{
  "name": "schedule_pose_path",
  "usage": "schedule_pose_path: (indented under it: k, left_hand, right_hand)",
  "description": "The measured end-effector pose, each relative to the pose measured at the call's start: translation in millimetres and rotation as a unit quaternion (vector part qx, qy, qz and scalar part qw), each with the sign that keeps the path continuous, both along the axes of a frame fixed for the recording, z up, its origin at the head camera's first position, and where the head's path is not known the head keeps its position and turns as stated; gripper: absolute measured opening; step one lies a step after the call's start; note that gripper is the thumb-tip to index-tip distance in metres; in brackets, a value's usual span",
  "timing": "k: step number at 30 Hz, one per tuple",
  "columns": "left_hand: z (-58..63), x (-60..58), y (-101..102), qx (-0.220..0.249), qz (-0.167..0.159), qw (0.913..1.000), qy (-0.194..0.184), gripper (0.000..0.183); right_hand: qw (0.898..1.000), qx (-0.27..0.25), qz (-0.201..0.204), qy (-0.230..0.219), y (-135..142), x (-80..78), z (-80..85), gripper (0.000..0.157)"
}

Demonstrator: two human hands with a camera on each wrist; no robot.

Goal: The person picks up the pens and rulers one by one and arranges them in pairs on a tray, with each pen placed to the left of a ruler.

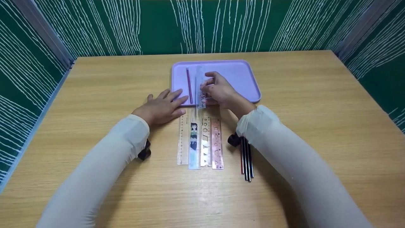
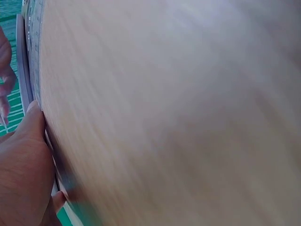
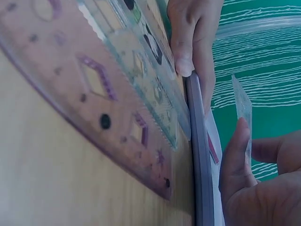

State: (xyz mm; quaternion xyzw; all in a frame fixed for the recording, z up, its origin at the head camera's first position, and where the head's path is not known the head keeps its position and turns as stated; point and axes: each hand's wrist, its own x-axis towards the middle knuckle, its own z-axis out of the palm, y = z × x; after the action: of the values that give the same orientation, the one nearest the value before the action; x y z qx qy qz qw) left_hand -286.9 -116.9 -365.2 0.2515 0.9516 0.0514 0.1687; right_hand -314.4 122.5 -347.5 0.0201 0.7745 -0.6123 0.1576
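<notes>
My right hand (image 1: 220,91) pinches a clear ruler (image 1: 202,100) between thumb and fingers, holding it lengthwise over the left half of a purple tray (image 1: 234,74). In the right wrist view this clear ruler (image 3: 243,106) stands up from the fingertips, raised off the tray. My left hand (image 1: 161,109) lies with spread fingers on the tray's front left corner, its thumb by the front rim. Inside the tray a slim dark red pencil (image 1: 189,85) lies left of the held ruler.
Side by side before the tray lie a clear ruler (image 1: 183,145), a cartoon ruler (image 1: 194,155), a ruler with cut-out shapes (image 1: 205,152) and a pink ruler (image 1: 217,155). Several dark pencils (image 1: 246,161) lie under my right forearm. A green white-streaked wall (image 1: 158,28) stands behind the table.
</notes>
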Motion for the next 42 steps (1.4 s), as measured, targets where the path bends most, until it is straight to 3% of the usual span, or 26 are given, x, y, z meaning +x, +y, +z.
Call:
schedule_pose_path:
  k: [14,33,38,42]
  left_hand:
    - [-0.4,0.5,0,0.001,-0.003,1.0000,0.008,0.064]
    - [3.3,2.2,0,-0.002,0.002,1.0000,0.004,0.063]
    - [2.2,1.6,0,0.001,0.000,1.0000,0.002,0.063]
    - [-0.1,1.2,-1,0.001,-0.001,1.0000,0.003,0.063]
  right_hand:
    - [0.999,0.038,-0.024,0.025,-6,-23.8,-5.1,0.062]
    - [0.988,0.140,-0.041,0.046,-16,-32.4,-8.6,0.064]
    - [0.980,0.186,-0.036,0.054,-21,-32.1,-8.8,0.064]
    - [0.968,0.237,-0.033,0.073,-26,-31.9,-10.2,0.063]
